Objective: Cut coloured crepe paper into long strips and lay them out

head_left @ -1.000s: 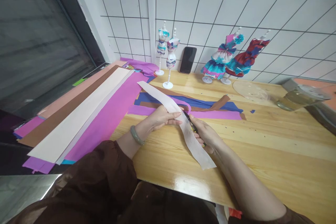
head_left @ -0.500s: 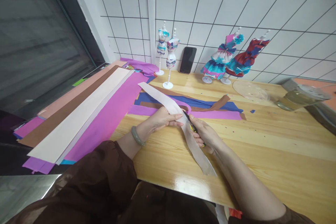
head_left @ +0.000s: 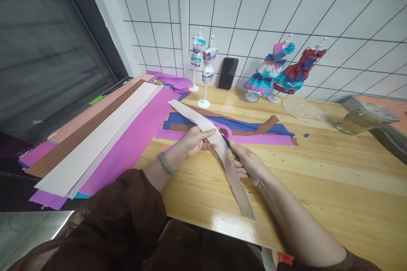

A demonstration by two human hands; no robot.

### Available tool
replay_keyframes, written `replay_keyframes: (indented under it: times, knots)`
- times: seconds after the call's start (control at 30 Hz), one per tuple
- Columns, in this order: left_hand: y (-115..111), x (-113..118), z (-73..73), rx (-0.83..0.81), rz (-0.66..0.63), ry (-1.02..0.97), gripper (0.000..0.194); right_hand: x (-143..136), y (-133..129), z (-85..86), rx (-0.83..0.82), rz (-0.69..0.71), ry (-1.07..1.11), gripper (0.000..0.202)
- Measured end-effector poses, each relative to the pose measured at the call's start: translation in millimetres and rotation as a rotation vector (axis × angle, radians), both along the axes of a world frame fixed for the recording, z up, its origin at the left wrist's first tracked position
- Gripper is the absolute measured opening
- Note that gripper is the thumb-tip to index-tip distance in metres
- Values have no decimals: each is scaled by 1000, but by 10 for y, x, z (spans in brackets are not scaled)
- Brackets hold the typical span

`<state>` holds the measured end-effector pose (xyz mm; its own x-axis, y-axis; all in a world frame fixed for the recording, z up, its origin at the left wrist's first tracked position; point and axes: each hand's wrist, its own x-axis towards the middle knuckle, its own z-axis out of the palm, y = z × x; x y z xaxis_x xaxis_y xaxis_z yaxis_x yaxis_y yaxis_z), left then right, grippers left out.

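Note:
A long white strip of crepe paper [head_left: 229, 171] runs slantwise over the table, its near end hanging toward the front edge. My left hand [head_left: 197, 139] pinches the strip at its middle, thumb on top. In my right hand [head_left: 248, 159] is a pair of scissors [head_left: 226, 141], dark with a bit of yellow; its blades are at the strip's right side, partly hidden by the paper and my fingers. Behind my hands lie a purple strip [head_left: 260, 139], a blue strip [head_left: 276, 128] and a brown strip [head_left: 267, 125].
Stacked crepe paper sheets [head_left: 104, 131] cover the left side. Along the tiled wall stand small dress forms [head_left: 208, 67], a phone [head_left: 228, 73] and dressed mannequins [head_left: 263, 72]. A lidded cup [head_left: 359, 120] and a clear disc [head_left: 303, 110] sit at the right.
The white strip's near end has swung left and lower. My left hand has shifted slightly left along with the strip; my right hand stays nearly in place.

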<state>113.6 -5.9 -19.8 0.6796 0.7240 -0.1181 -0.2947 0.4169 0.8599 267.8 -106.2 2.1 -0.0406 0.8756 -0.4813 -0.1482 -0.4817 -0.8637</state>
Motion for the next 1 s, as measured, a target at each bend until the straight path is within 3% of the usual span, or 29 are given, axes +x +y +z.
replay_keyframes:
  times: [0.4, 1.0]
  knots:
    - [-73, 20, 32, 24, -36, 28, 27, -7, 24, -20, 3, 39, 40, 54]
    - [-64, 39, -37, -11, -67, 12, 30, 11, 36, -28, 99, 97, 40, 53]
